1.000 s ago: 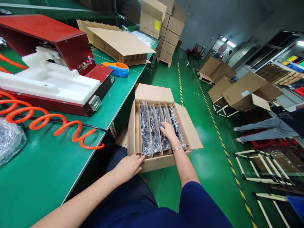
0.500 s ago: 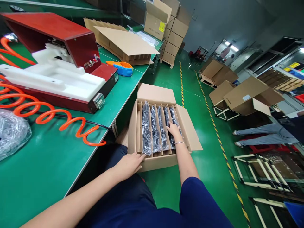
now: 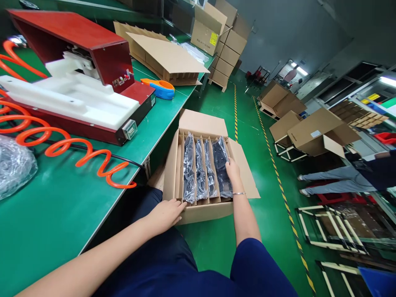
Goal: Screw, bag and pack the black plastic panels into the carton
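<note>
An open cardboard box (image 3: 201, 213) stands beside the workbench, with upright card dividers between its slots. Several black items in clear plastic bags (image 3: 189, 169) sit on end in these slots; what they are I cannot make out. At the right side of the box my right hand (image 3: 233, 171), with a bracelet at the wrist, is closed on the edge of one black bagged item (image 3: 221, 165). That item shows its broad side and covers the rightmost slots. My left hand (image 3: 167, 212) grips the near left rim of the box, fingers over the edge.
A red machine with a white bed (image 3: 93, 99), a coiled orange hose (image 3: 62, 145), a tape dispenser (image 3: 159, 88) and folded cardboard dividers (image 3: 167, 53) occupy the green workbench (image 3: 62, 214). Stacked cartons (image 3: 230, 53) stand behind. Another person's legs (image 3: 337, 179) show at right.
My right hand has drawn the bagged item up and tilted it, so its broad face now shows. My left hand stays on the box rim. The view has shifted slightly.
</note>
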The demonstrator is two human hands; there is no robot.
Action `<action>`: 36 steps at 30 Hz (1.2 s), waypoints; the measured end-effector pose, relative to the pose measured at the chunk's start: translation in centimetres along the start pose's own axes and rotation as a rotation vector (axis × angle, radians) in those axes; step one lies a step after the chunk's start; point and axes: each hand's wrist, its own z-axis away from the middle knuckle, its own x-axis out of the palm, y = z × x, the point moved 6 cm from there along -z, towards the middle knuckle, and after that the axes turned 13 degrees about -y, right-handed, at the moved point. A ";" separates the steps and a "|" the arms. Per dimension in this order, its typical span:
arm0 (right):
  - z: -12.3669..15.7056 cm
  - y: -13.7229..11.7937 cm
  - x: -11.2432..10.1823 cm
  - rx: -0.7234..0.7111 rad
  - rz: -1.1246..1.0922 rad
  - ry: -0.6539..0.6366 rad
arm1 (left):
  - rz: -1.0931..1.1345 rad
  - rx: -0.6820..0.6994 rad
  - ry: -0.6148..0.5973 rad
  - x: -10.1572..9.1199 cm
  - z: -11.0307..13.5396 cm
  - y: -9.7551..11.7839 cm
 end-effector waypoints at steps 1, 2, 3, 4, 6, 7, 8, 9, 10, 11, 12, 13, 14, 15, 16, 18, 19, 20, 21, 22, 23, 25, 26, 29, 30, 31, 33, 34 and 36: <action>0.3 0.3 -0.5 -0.014 -0.040 0.016 | -0.003 0.000 -0.003 0.0 0.0 0.0; 0.7 0.6 -1.0 -0.027 -0.079 0.034 | -0.007 0.000 -0.007 0.0 0.0 0.0; 1.2 0.8 -1.5 -0.042 -0.118 0.053 | -0.012 0.000 -0.010 0.0 0.0 0.0; 1.6 1.0 -1.9 -0.060 -0.158 0.072 | -0.018 0.000 -0.012 0.0 0.0 0.0; 2.6 1.2 -2.5 -0.103 -0.241 0.104 | -0.026 -0.001 -0.014 -0.1 0.0 0.0; 3.0 1.2 -2.7 -0.127 -0.284 0.115 | -0.027 -0.003 -0.016 -0.1 0.0 0.0; 3.3 1.2 -2.8 -0.150 -0.327 0.125 | -0.027 -0.003 -0.019 -0.1 0.0 0.0; 3.6 1.1 -2.9 -0.170 -0.372 0.135 | -0.025 -0.002 -0.021 0.0 0.0 0.0; 3.9 1.0 -2.9 -0.186 -0.416 0.144 | -0.022 -0.002 -0.020 0.0 0.0 -0.1; 4.2 0.9 -2.9 -0.199 -0.460 0.154 | -0.017 -0.002 -0.016 0.1 0.0 -0.1; 4.4 0.8 -2.7 -0.212 -0.504 0.158 | -0.009 -0.004 -0.010 0.1 0.0 -0.1; 4.6 0.6 -2.5 -0.225 -0.547 0.157 | 0.000 -0.006 -0.001 0.1 0.0 -0.2; 4.9 0.4 -2.1 -0.239 -0.590 0.150 | 0.008 -0.008 0.006 0.0 0.1 -0.2; 5.1 0.1 -1.7 -0.254 -0.632 0.137 | 0.016 -0.010 0.009 0.0 0.1 -0.2; 5.4 -0.3 -1.3 -0.267 -0.671 0.120 | 0.023 -0.013 0.006 0.0 0.1 -0.2; 6.2 -1.1 -0.3 -0.290 -0.740 0.084 | 0.047 -0.019 -0.004 -0.2 0.2 -0.2; 6.7 -1.7 0.2 -0.300 -0.771 0.067 | 0.074 -0.025 0.001 -0.3 0.3 -0.2; 7.2 -2.2 0.7 -0.310 -0.801 0.051 | 0.113 -0.032 0.017 -0.6 0.4 -0.2; 7.7 -2.8 1.2 -0.321 -0.830 0.036 | 0.165 -0.039 0.044 -0.8 0.4 -0.3; 8.2 -3.4 1.6 -0.329 -0.859 0.025 | 0.227 -0.046 0.078 -1.2 0.5 -0.4; 8.7 -4.0 2.0 -0.336 -0.888 0.016 | 0.299 -0.053 0.116 -1.5 0.6 -0.5; 9.7 -5.0 2.8 -0.340 -0.941 0.000 | 0.453 -0.071 0.185 -2.1 0.7 -1.0; 10.1 -5.5 3.2 -0.340 -0.964 -0.011 | 0.532 -0.071 0.219 -2.4 0.8 -1.3; 11.3 -6.8 4.0 -0.339 -1.014 -0.051 | 0.745 -0.022 0.293 -3.0 0.9 -1.7; 11.6 -7.2 4.2 -0.343 -1.026 -0.071 | 0.802 0.007 0.308 -3.1 0.9 -1.7; 11.9 -7.7 4.4 -0.349 -1.041 -0.092 | 0.849 0.039 0.320 -3.3 0.9 -1.7; 12.5 -8.6 4.6 -0.358 -1.076 -0.133 | 0.914 0.092 0.340 -3.4 0.8 -1.7; 12.8 -8.9 4.7 -0.357 -1.094 -0.147 | 0.936 0.113 0.351 -3.5 0.8 -1.7; 13.3 -9.5 4.7 -0.347 -1.127 -0.168 | 0.979 0.129 0.370 -3.5 0.8 -1.9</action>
